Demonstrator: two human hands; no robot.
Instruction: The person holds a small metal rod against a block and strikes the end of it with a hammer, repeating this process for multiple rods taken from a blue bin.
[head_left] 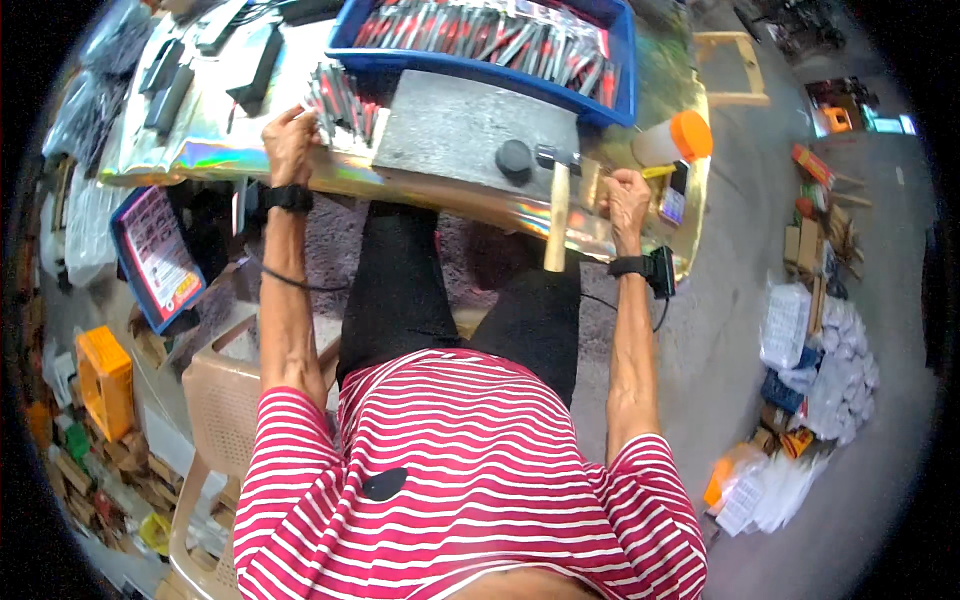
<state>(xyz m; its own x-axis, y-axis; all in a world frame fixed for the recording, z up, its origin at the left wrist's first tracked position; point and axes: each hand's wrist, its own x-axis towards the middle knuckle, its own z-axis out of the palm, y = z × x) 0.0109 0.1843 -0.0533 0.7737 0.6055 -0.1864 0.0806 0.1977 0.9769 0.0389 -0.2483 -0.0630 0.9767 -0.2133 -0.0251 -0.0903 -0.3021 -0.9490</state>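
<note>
The left forearm (288, 325) and right forearm (632, 370) extend forward, well apart, with the left hand (289, 148) farther forward than the right hand (627, 203), both hands' fingers (287, 121) curled, exact closure indeterminate.

- No words, numbers or brands can be read.
- White, pink and red rectangular printed sheet (162, 256) in a blue frame: rows of small marks, too blurred to make out.
- Small dark rectangular object with a bluish-purple face (673, 205): its marks are too small to tell.
- Loose white paper-like sheets (745, 503) on the grey floor (720, 400): faint, illegible rows.
</note>
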